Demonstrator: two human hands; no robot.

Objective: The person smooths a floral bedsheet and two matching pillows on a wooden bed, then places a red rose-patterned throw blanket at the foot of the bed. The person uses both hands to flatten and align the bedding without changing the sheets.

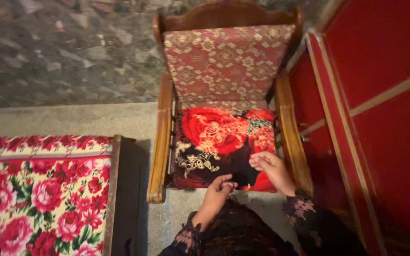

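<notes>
Down at the front of the seat, the left hand (218, 186) has its fingers curled in, the tips bunched together and pinching the front edge of the cushion (221, 147), a dark cloth-covered pad with big red roses and gold tracery. Its wrist bends upward from a dark patterned sleeve (188, 234), and the forearm rises from the lower middle of the view. The right hand (270, 167) lies just beside it, a little higher and to the right, resting on the cushion's top near the front right corner; its fingers are loosely bent and drawn close, the tips touching the cloth, though whether they truly grip a fold cannot be told. That wrist runs back down to the right into a matching sleeve. The cushion sits on the seat of a wooden armchair (161, 156), between the two armrests, below a red and gold patterned backrest pad (224, 61). To the left stands a piece of furniture covered in floral fabric (39, 189) with pink roses on cream, and to the right a red panelled door (385, 95).
</notes>
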